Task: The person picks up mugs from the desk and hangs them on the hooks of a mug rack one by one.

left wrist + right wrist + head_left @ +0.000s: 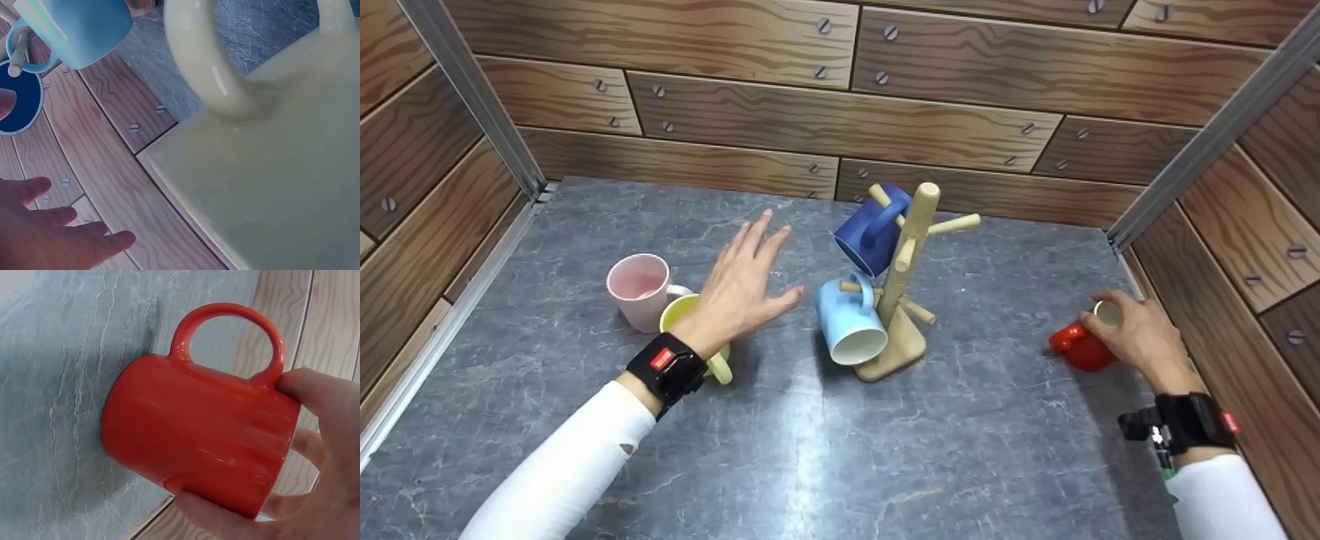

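On the right, my right hand grips a red mug by its rim from above. The right wrist view shows the thumb and fingers around the rim of the red mug, its handle free of them. My left hand is spread flat in the air with nothing in it. Below its wrist stands a yellow mug, partly hidden by the hand and wristband. A wooden mug stand rises in the middle, with a light blue mug and a dark blue mug hanging on its pegs.
A pink mug stands upright at the left, beside the yellow one. Plank-patterned walls enclose the grey marbled tabletop on the back and both sides. The right wall rises close beside my right hand.
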